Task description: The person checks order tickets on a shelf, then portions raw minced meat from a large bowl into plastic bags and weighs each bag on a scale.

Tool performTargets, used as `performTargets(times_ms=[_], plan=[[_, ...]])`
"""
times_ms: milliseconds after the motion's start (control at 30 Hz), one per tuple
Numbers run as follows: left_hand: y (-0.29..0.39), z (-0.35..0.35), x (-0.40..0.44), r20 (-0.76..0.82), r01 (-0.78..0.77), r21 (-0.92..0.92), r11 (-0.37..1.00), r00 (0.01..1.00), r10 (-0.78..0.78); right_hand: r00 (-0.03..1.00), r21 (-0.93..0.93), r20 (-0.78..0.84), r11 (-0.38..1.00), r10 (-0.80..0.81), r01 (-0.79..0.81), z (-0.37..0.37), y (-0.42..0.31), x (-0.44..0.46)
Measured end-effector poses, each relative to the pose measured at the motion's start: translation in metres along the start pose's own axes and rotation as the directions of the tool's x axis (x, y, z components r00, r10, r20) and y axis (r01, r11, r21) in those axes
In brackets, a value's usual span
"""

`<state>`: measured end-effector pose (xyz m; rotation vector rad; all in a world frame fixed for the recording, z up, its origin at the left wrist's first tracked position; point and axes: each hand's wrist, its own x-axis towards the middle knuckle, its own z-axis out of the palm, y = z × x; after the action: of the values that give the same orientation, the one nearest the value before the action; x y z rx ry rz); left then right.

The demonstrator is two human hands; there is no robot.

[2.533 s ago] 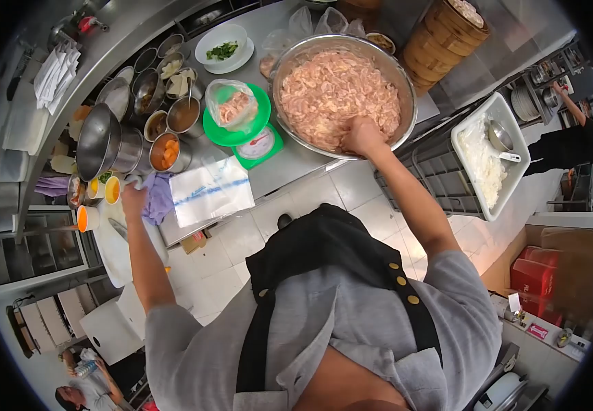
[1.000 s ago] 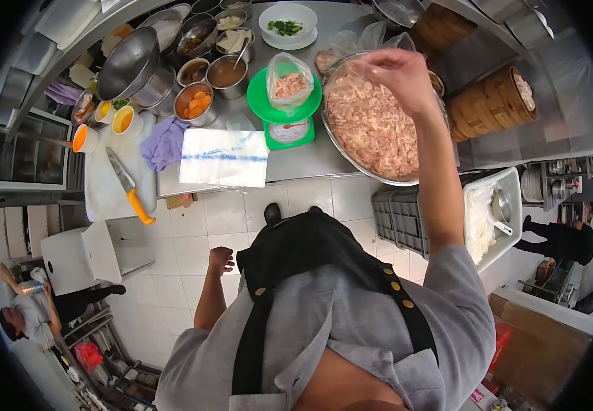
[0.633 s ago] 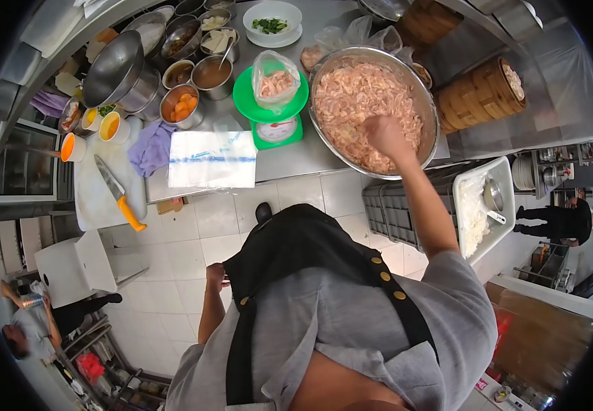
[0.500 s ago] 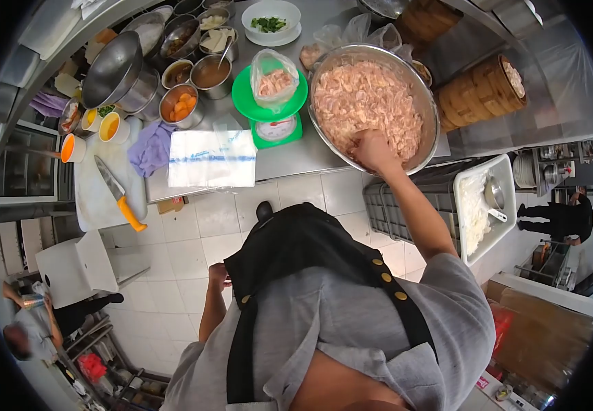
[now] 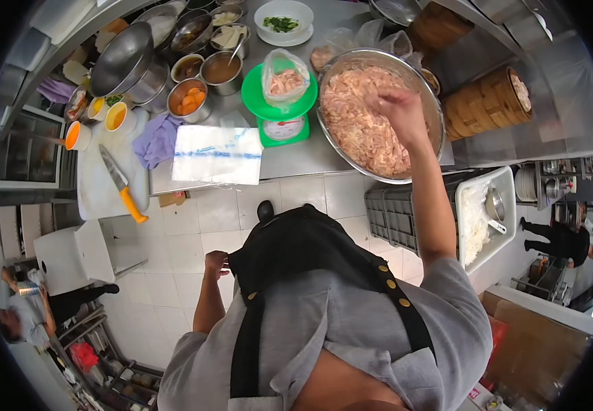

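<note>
My right hand is above a large metal bowl of raw, pale pink meat pieces. Its fingers are drawn together and point left; whether a bit of meat is between them I cannot make out. My left hand hangs low beside the black apron, its fingers loosely bent and slightly apart, with nothing seen in it. Left of the bowl stands a green kitchen scale. On its round pan rests a clear plastic bag with some meat inside.
A stack of plastic bags lies at the counter's front edge by a purple cloth. On the cutting board is an orange-handled knife. A white tub sits on a grey crate. Two other people stand farther off.
My right hand has risen out of the meat and moved up and right over the bowl. My left hand has shifted slightly upward beside the apron. The bag stays on the scale.
</note>
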<state>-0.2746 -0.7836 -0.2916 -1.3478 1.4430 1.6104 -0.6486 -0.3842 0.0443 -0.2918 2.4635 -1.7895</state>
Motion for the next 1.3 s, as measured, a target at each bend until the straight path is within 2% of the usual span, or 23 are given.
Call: performTargets(times_ms=[33,100,133,167,233,300,333,367,400,467,500,567,633,700,767,867,933,1000,1100,1167,1200,1233,1300], plan=[[-0.011,-0.005,0.015,0.059,0.026,-0.016,1.0,0.998,-0.025,1.0,0.007,0.009,1.0,-0.002,0.002,0.017,-0.011,0.007],[-0.005,0.003,0.005,0.024,0.009,-0.012,1.0,1.0,-0.009,0.941,-0.041,0.026,0.94,-0.337,0.338,0.051,-0.027,0.029],[0.001,0.008,0.0,0.011,0.021,-0.002,1.0,1.0,-0.021,0.922,-0.298,0.09,0.873,-0.376,0.385,0.067,-0.037,0.038],[0.005,0.01,-0.006,0.005,-0.01,0.008,1.0,1.0,0.01,0.904,-0.531,0.16,0.738,-0.396,0.417,0.08,-0.045,0.047],[0.008,0.011,0.0,0.005,-0.056,0.067,0.996,0.998,0.055,0.904,-0.567,0.186,0.709,-0.384,0.418,0.109,-0.025,0.076],[0.014,0.005,0.001,0.077,-0.128,0.092,0.987,0.99,0.121,0.901,-0.6,0.208,0.678,-0.38,0.425,0.121,-0.02,0.086],[0.035,0.012,-0.019,0.16,-0.312,0.286,0.906,0.948,0.276,0.869,-0.556,0.186,0.68,-0.459,0.478,0.117,-0.02,0.086],[0.059,0.021,-0.044,0.272,-0.479,0.452,0.752,0.877,0.395,0.834,-0.514,0.156,0.677,-0.53,0.527,0.111,-0.019,0.085],[0.08,0.03,-0.065,0.269,-0.539,0.396,0.743,0.842,0.467,0.833,-0.511,0.154,0.679,-0.531,0.527,0.101,-0.022,0.082],[0.13,0.053,-0.12,0.253,-0.647,0.308,0.697,0.762,0.596,0.815,-0.437,-0.021,0.738,-0.579,0.514,0.071,-0.027,0.071],[0.159,0.065,-0.143,0.244,-0.699,0.278,0.659,0.715,0.655,0.851,-0.484,-0.047,0.757,-0.523,0.438,0.055,-0.014,0.07],[0.202,0.084,-0.154,0.237,-0.878,0.262,0.401,0.462,0.855,0.904,-0.592,-0.092,0.753,-0.418,0.288,0.023,0.017,0.063],[0.253,0.112,-0.172,0.181,-0.91,0.13,0.393,0.412,0.893,0.943,-0.643,-0.119,0.748,-0.31,0.165,-0.003,0.052,0.043],[0.297,0.14,-0.192,0.14,-0.858,-0.152,0.49,0.472,0.87,0.966,-0.61,-0.125,0.786,-0.224,0.103,-0.023,0.07,0.017],[0.335,0.171,-0.214,-0.027,-0.807,-0.173,0.565,0.578,0.816,0.972,-0.566,-0.158,0.823,-0.175,0.056,-0.038,0.08,-0.012],[0.383,0.201,-0.202,-0.097,-0.787,-0.129,0.604,0.616,0.782,0.964,-0.527,-0.221,0.85,-0.145,0.007,-0.053,0.114,-0.044],[0.433,0.202,-0.172,0.065,-0.828,-0.193,0.526,0.524,0.849,0.957,-0.458,-0.272,0.888,-0.099,-0.039,-0.056,0.123,-0.064],[0.488,0.214,-0.183,0.016,-0.847,-0.305,0.436,0.453,0.891,0.954,-0.409,-0.295,0.909,-0.047,-0.082,-0.057,0.119,-0.082],[0.537,0.233,-0.217,0.036,-0.885,-0.301,0.354,0.361,0.932,0.938,-0.296,-0.344,0.942,0.05,-0.159,-0.059,0.118,-0.096],[0.566,0.242,-0.221,0.168,-0.859,-0.202,0.471,0.443,0.881,0.921,-0.223,-0.378,0.956,0.093,-0.189,-0.059,0.118,-0.1],[0.576,0.247,-0.212,0.198,-0.865,-0.162,0.475,0.443,0.874,0.918,-0.203,-0.383,0.961,0.097,-0.186,-0.061,0.115,-0.101],[0.589,0.254,-0.186,0.205,-0.869,-0.157,0.469,0.436,0.876,0.915,-0.181,-0.39,0.966,0.102,-0.185,-0.062,0.114,-0.102],[0.615,0.269,-0.113,0.265,-0.812,-0.178,0.555,0.504,0.822,0.913,-0.187,-0.4,0.968,0.083,-0.17,-0.063,0.117,-0.104]])
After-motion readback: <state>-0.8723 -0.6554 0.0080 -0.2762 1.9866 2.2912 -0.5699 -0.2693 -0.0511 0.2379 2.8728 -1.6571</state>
